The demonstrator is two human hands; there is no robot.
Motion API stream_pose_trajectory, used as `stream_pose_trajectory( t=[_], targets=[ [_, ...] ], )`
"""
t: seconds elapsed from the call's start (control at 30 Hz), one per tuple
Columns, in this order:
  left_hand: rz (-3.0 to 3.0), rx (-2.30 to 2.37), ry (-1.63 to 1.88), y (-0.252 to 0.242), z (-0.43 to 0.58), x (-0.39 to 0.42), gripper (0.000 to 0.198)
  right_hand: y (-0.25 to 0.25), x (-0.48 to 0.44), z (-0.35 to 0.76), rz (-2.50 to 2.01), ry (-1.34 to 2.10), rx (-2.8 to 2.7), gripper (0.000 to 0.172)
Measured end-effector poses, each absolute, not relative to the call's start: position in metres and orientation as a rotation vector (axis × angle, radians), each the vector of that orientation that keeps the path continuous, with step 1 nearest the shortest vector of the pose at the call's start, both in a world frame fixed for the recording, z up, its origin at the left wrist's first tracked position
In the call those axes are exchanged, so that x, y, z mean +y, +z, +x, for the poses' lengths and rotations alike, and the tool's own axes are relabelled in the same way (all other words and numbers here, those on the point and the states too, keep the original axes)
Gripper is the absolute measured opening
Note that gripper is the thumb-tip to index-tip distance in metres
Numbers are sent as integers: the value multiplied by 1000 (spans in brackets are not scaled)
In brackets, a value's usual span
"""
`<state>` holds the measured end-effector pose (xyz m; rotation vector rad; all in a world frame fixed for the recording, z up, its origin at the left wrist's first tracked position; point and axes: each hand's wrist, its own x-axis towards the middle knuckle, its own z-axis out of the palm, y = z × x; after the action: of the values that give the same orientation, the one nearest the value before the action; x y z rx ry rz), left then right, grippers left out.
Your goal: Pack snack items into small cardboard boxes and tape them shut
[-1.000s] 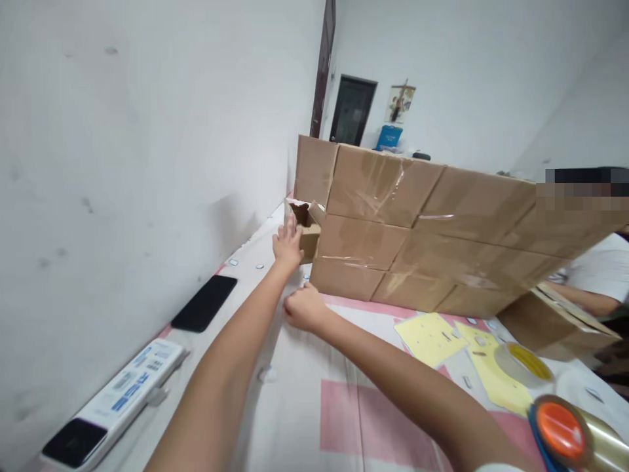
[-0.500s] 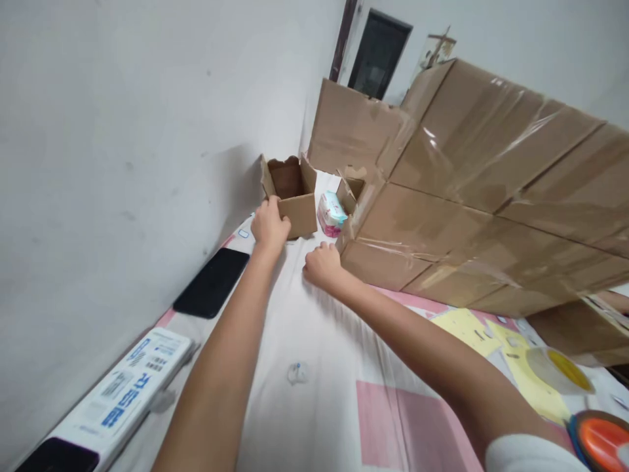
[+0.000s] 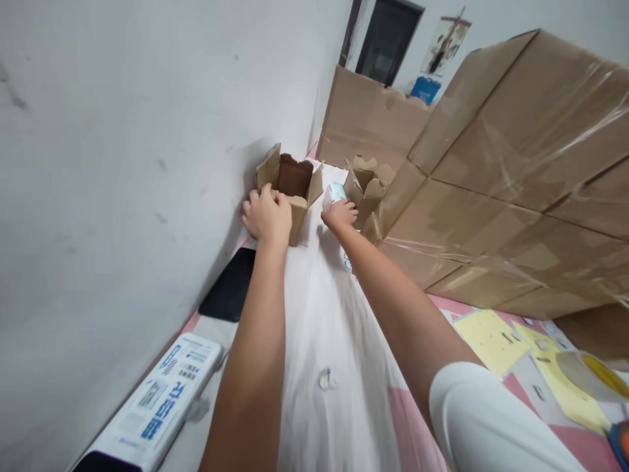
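Against the wall stands an open cardboard box (image 3: 299,219) with its flaps up. My left hand (image 3: 268,213) is closed on its near left edge, fingers bent over the flap. To the right, my right hand (image 3: 340,214) grips a soft white, pink and light-blue pack (image 3: 336,191), which looks like tissues or wipes. The hand covers most of the pack's near side. Just beside the pack, a second open cardboard box (image 3: 366,187) has its flaps raised.
A large wall of taped cardboard boxes (image 3: 506,177) rises on the right. Along the left wall lie a black tablet-like slab (image 3: 230,285) and a long white printed box (image 3: 157,400). Yellow sheets (image 3: 491,337) and a tape roll (image 3: 607,377) lie at right on the pink-and-white cloth (image 3: 339,328).
My right hand has moved forward from the cloth onto the pack. My left hand has shifted along the left box's edge, and that box has turned. The camera view has shifted too.
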<state>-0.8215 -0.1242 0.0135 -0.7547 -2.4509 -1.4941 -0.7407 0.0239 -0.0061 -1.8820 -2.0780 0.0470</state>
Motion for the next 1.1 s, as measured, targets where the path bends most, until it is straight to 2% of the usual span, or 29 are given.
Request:
stream_pose_trajectory(
  t=[0.17, 0.37, 0.67, 0.9, 1.0, 1.1],
  targets=[
    [-728, -2443, -1514, 11, -821, -123, 33, -23, 34, -741, -1879, 179, -1743, 73],
    [-652, -2445, -1458, 6, -823, -120, 22, -35, 35, -740, -1708, 329, -1727, 72],
    [-725, -2418, -1497, 5, -828, -124, 31, -21, -28, -689, -1457, 642, -1709, 61],
    [-835, -2382, -1556, 30, -829, -141, 34, -13, -177, -549, -970, 658, -2108, 49],
    [-856, -2267, -1629, 46, -825, -168, 33, 0, -228, -452, -895, 535, -2325, 55],
    [-908, -2133, -1773, 54, -820, -200, 32, 1, -248, -348, -786, 139, -2539, 68]
  ],
)
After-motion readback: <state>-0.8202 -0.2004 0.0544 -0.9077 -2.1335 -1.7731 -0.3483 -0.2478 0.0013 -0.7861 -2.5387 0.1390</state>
